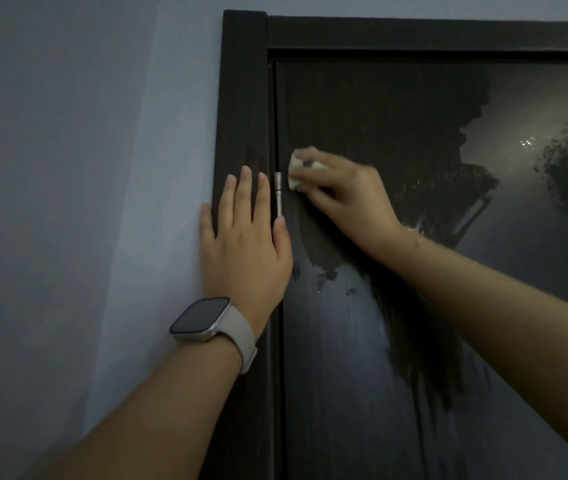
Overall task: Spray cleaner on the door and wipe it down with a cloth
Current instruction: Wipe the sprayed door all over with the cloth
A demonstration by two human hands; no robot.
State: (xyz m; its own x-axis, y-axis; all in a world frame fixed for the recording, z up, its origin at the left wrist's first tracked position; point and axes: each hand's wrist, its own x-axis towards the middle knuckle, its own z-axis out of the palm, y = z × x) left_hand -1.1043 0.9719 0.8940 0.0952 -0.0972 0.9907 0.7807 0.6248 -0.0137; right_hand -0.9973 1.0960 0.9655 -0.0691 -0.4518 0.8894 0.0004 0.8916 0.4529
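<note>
Head view: my right hand (341, 188) grip bunched round cloth (294, 168), wiping door (362, 358) by hinge (278, 194); left hand (244, 244) flat, fingers straight, bracing on frame (241, 98).

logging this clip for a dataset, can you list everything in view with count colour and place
door: one, dark brown, fills the right half, patchy wet sheen across it
door frame: one, dark brown, runs up the door's left edge and along the top
hinge: one, silver, in the gap between frame and door
wall: one, pale grey-blue, left of the frame and above it
cloth: one, white, small wad pressed on the door just right of the hinge
watch: one, cream strap with dark face, on the left wrist
left hand: fingers straight, flat on the frame beside the hinge
right hand: holds the cloth against the door
</note>
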